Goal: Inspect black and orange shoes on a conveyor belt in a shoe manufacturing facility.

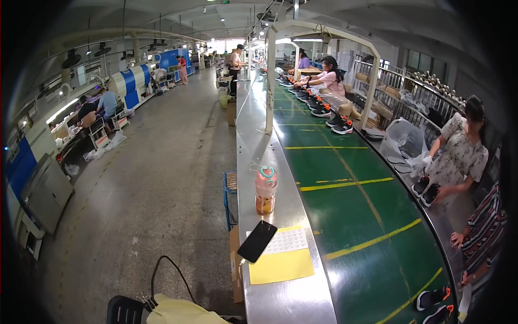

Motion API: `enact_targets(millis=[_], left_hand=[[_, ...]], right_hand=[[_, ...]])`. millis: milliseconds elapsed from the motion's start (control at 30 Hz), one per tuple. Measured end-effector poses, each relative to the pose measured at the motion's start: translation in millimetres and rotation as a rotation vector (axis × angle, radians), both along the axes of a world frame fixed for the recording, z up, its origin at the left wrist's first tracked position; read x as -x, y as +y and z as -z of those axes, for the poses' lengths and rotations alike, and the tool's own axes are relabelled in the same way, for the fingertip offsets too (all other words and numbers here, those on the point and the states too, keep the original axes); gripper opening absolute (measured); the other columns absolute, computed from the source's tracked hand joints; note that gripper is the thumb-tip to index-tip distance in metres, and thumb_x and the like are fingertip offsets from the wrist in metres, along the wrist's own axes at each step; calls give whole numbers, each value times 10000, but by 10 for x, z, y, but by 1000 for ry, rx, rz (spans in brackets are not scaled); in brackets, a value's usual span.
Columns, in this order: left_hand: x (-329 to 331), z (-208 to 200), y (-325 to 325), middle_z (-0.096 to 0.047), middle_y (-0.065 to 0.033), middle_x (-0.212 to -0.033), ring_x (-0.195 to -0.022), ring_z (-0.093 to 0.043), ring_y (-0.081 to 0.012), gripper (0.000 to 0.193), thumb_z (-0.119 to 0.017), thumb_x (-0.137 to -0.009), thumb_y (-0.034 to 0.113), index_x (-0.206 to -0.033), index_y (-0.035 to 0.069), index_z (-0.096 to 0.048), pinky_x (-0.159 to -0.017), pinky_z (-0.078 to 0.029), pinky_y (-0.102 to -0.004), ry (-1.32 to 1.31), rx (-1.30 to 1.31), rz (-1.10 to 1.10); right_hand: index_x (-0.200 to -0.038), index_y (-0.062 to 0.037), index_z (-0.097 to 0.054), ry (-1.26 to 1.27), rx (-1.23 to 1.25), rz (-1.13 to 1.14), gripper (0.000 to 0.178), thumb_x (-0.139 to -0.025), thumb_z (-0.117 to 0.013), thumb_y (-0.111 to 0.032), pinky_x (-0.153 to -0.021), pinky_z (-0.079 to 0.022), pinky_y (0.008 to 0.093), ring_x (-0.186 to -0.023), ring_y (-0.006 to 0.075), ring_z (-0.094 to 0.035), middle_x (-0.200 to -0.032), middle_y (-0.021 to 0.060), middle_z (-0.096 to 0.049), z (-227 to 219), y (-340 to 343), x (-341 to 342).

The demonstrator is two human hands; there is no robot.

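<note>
Neither my left hand nor my right hand shows in the head view. Closest to the lower edge, a yellow cloth [181,312] lies by a black chair back [123,311]. On the metal ledge in front are a black phone [258,241], a yellow sheet [281,267] with a printed white paper [280,240], and a pink-topped bottle [266,190]. A green conveyor belt [353,205] runs alongside. Two dark shoes with orange parts [433,298] sit at its lower right, cut off by the picture's rim.
Across the belt, a person in a floral top [458,146] handles dark shoes [426,189]; another in stripes [483,232] stands nearer. A row of shoes [318,105] lines the far belt. A white metal frame [271,81] spans it. Machines [46,183] stand across the aisle.
</note>
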State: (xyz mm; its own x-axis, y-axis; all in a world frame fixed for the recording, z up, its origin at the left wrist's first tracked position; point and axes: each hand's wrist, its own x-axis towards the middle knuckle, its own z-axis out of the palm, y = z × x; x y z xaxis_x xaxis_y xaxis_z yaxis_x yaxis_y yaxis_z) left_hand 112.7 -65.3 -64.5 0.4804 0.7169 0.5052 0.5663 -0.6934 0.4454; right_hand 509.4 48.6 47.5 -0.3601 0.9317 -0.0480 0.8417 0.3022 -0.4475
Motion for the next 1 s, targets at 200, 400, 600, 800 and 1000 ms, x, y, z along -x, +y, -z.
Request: enact_targets(millis=[200,400,600,800,1000], left_hand=[[74,-590,126,-572,-226,-988,-904,-566,-363,242,-498,-926,218,-1008,16,-603,-769,-449,-442,-379,734,24],[26,-432,153,-543,-121,-955,-876,-560,-251,198,-436,-978,167,-1002,7,-551,-806,-454,-327,-469,641,78],[-23,-439,157,-502,-114,-884,-799,-537,-242,201,-426,-981,170,-935,4,-530,-749,-449,-325,-496,544,63],[14,-449,179,-505,-129,-861,-807,-529,-281,228,-428,-964,188,-896,-7,-527,-742,-439,-343,-530,596,71],[-53,-325,212,-500,-120,-878,-822,-518,-265,213,-436,-963,179,-898,-4,-523,-759,-428,-345,-515,504,95]], right_hand=[[-1247,16,-511,-141,242,516,587,-786,-742,-264,-869,-469,418,-994,347,-564,-1084,254,-570,77,-1602,119],[-1008,28,-580,96,262,812,412,-760,-764,-246,-772,-489,384,-833,273,-595,-866,179,-634,647,-2180,404],[-867,11,-591,17,95,809,342,-733,-762,-254,-771,-467,386,-774,300,-584,-832,170,-626,601,-2116,563],[-827,18,-564,232,10,721,300,-729,-760,-187,-674,-483,355,-678,243,-570,-745,142,-612,456,-1900,949],[-877,-14,-521,782,105,586,221,-827,-694,-142,-576,-488,313,-617,174,-573,-747,116,-620,655,-1756,1061]])
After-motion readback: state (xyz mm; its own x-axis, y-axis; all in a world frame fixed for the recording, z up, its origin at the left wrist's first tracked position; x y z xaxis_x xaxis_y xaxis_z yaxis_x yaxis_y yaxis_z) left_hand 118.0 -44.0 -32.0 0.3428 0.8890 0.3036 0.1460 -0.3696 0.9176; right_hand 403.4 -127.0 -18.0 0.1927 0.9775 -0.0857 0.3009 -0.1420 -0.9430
